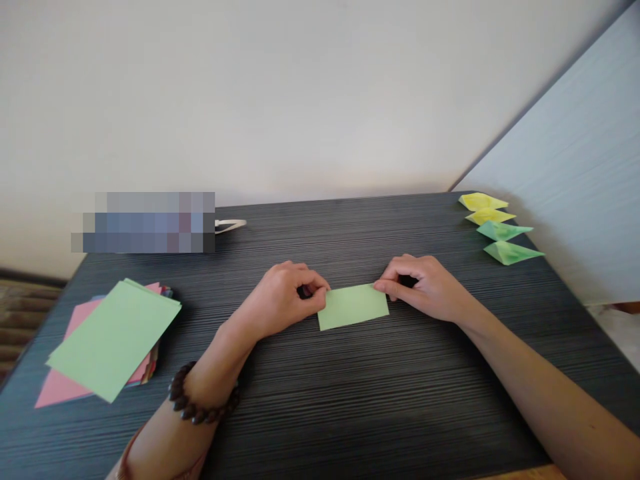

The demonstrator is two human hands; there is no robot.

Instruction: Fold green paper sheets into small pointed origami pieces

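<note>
A light green sheet of paper, a small rectangle in shape, is stretched between my two hands just above or on the dark table; which of the two I cannot tell. My left hand pinches its upper left corner between thumb and forefinger. At the upper right corner, the thumb and forefinger of my right hand are closed on the same paper. Its broad face is turned toward me, and the upper edge runs nearly straight from hand to hand.
On the left lies a stack of coloured paper, green on top with pink beneath. Several folded paper pieces, yellow and green, line the right back edge. A blurred-out object with a white cable sits at back left of the dark table.
</note>
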